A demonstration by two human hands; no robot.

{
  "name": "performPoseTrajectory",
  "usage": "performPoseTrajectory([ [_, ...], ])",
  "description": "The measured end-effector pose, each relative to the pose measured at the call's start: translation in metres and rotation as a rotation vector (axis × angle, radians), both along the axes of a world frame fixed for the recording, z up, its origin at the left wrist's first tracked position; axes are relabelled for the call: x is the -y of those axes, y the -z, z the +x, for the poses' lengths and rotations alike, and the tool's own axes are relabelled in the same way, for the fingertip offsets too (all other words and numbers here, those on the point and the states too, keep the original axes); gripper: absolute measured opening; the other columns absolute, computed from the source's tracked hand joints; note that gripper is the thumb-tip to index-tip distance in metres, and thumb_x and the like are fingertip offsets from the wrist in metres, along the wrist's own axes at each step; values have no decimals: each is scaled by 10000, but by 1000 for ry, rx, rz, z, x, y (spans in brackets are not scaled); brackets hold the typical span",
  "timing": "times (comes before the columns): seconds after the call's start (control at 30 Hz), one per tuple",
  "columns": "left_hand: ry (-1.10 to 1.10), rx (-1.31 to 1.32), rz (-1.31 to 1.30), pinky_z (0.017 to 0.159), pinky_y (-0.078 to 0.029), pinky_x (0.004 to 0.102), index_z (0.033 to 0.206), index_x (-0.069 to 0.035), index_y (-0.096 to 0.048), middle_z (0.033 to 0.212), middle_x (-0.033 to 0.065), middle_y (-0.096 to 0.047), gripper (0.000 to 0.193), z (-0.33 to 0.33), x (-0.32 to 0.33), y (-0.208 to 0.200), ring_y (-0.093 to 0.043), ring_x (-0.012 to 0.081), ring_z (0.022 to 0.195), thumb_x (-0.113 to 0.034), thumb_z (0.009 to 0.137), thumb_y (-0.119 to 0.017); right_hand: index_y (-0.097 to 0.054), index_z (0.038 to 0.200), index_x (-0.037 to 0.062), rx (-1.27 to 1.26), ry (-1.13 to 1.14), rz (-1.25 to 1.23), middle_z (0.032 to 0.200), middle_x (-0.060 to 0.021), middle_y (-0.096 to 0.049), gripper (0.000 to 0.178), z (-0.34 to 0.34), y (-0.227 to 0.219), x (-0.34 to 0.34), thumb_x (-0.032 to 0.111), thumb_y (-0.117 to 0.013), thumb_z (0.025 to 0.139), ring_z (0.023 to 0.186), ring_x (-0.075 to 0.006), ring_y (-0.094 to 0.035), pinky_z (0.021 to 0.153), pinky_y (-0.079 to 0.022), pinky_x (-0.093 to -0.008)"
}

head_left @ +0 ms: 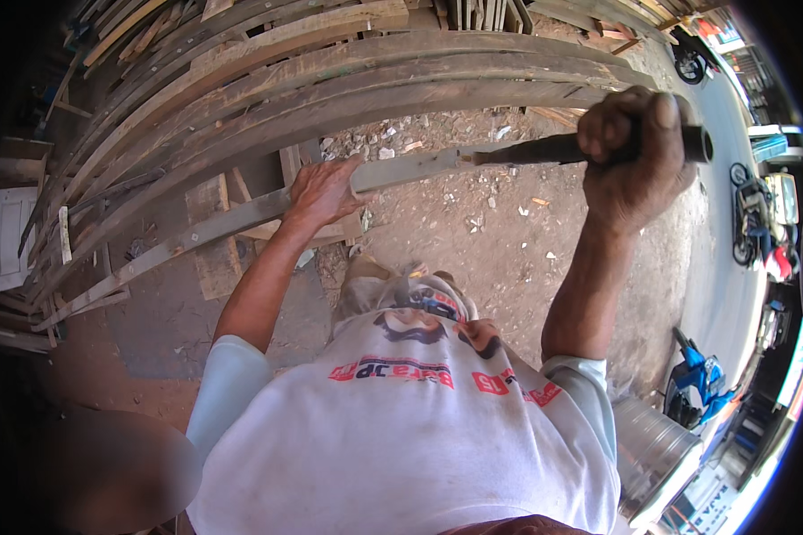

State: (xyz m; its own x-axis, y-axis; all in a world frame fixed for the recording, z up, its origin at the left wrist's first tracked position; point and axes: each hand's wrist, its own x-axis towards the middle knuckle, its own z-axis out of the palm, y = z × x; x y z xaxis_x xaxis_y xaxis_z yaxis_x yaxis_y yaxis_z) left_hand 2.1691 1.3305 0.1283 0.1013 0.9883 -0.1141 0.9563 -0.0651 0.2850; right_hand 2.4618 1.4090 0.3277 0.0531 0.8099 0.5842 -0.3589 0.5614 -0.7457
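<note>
A long, weathered grey wooden beam [210, 230] slants across in front of me, rising from the lower left toward the middle right. My left hand [324, 190] grips it near its right part, fingers bent over the wood. In my right hand [635, 147] is a dark metal bar [531, 152] with a hollow, tube-like end [698, 144] sticking out past my fist. The bar narrows toward the left, and its tip meets the beam's right end; whether it goes into the wood I cannot tell.
Long stacked planks [357, 100] lie just beyond the beam. Bare ground [473, 241] is strewn with wood chips and scraps. A road [727, 134] with parked motorbikes [751, 214] runs at the right. A ribbed metal drum [647, 446] stands lower right, near a blue motorbike [698, 382]. A blurred shape [116, 468] fills the lower left.
</note>
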Motion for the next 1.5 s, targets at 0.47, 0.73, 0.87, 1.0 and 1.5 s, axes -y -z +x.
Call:
performPoseTrajectory([
  [0.47, 43, 146, -60, 881, -562, 461, 1292, -129, -660, 1095, 142, -749, 672, 1, -6, 8, -714, 319, 1022, -512, 766, -828, -637, 855, 55, 198, -216, -230, 572, 16, -393, 358, -30, -3, -51, 363, -554, 1017, 444, -107, -337, 451, -318, -277],
  [0.73, 37, 106, -74, 880, -572, 454, 1336, -106, -636, 1131, 141, -745, 719, -6, -6, 6, -713, 323, 1027, -516, 774, -821, -575, 785, 64, 182, -138, -238, 574, -3, -474, 291, -53, -2, -29, 273, -652, 972, 485, -125, -452, 458, -380, -295],
  [0.87, 89, 140, -27, 873, -577, 450, 1295, -95, -656, 1087, 159, -747, 703, -4, -5, 6, -719, 333, 1008, -531, 768, -820, -432, 679, 142, -133, -14, -302, 569, 41, -354, 329, 74, -4, -75, 251, -518, 977, 469, -99, -319, 470, -331, -277],
  [1.0, 75, 162, -3, 864, -571, 465, 1264, -80, -661, 1019, 174, -748, 694, -8, -9, 9, -722, 355, 976, -536, 766, -820, -627, 813, 64, -165, -218, -107, 691, -2, -453, 278, 138, -28, -47, 281, -570, 978, 575, -122, -416, 571, -395, -278],
  [1.5, 3, 112, 55, 881, -543, 475, 1254, -68, -654, 1053, 209, -740, 680, 9, -7, -1, -713, 379, 1000, -498, 760, -840, -585, 929, 23, 507, 191, -38, 668, 9, -569, 376, -65, 10, -27, 372, -715, 979, 616, -85, -524, 549, -434, -266],
])
